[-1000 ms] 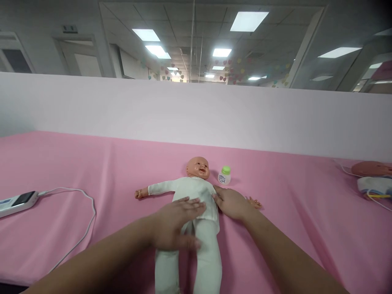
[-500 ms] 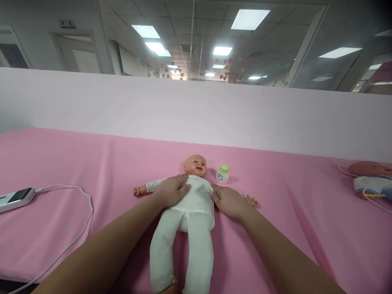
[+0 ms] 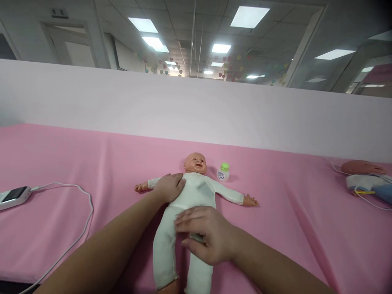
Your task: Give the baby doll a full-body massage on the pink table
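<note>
A baby doll [image 3: 196,190] in a white cloth suit lies on its back on the pink sheet, head toward the wall and arms spread. My left hand [image 3: 169,188] rests flat on the side of its chest near the shoulder, fingers stretched out. Over the doll's upper legs is my right hand [image 3: 208,234], fingers apart and slightly curled, with nothing in it. Whether it touches the legs I cannot tell. Beside the doll's head stands a small clear bottle [image 3: 223,173] with a green cap.
A white handheld device [image 3: 14,198] with a dark screen and a cable [image 3: 87,216] lies at the left. At the far right is a second doll [image 3: 364,175] with a thin tube. A low white wall [image 3: 196,108] borders the pink sheet [image 3: 275,179] at the back.
My right hand has left the side of the doll's chest and moved down over its legs, uncovering the doll's arm. My left hand has shifted slightly outward on the chest.
</note>
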Motion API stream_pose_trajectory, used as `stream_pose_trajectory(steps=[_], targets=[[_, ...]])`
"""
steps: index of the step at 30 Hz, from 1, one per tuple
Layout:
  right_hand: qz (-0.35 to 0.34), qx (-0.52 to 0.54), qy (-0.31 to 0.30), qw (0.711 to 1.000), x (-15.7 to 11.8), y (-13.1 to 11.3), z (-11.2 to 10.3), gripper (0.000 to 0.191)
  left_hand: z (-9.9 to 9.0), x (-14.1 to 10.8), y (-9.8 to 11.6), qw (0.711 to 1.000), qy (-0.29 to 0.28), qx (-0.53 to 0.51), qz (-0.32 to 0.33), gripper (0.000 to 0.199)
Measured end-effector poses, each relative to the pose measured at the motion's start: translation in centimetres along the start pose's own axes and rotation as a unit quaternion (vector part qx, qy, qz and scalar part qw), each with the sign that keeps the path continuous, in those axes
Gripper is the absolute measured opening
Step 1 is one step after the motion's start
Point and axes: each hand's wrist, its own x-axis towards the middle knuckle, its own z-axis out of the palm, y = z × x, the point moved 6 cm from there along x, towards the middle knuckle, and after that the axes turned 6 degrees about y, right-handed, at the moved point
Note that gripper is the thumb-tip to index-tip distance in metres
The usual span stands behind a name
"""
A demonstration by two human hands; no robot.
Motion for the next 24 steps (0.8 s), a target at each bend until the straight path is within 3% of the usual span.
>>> stream_pose_trajectory(steps=[3, 7, 12, 18, 24], targets=[[0.074, -0.071, -0.031, 0.994, -0.2, 2.8, 0.0, 0.042, 0.2, 0.0, 0.1, 1.000, 0.006, 0.003, 0.016, 0.058], [0.212, -0.184, -0.068, 0.957, -1.1, 8.1, -2.0, 0.071, 0.2, -0.2, 0.6, 1.000, 0.002, 0.006, 0.022, 0.057], [0.334, -0.232, -0.063, 0.911, -2.5, 12.2, -4.4, 0.080, 0.2, -0.3, 0.7, 1.000, 0.005, 0.016, 0.023, 0.058], [0.429, -0.253, -0.064, 0.865, -4.0, 12.6, -6.7, 0.067, 0.6, -0.2, 0.3, 1.000, 0.011, 0.007, 0.013, 0.061], [0.472, -0.284, -0.087, 0.830, -5.4, 12.1, -9.2, 0.058, -0.6, -0.4, -0.4, 1.000, -0.011, -0.022, 0.016, 0.053]])
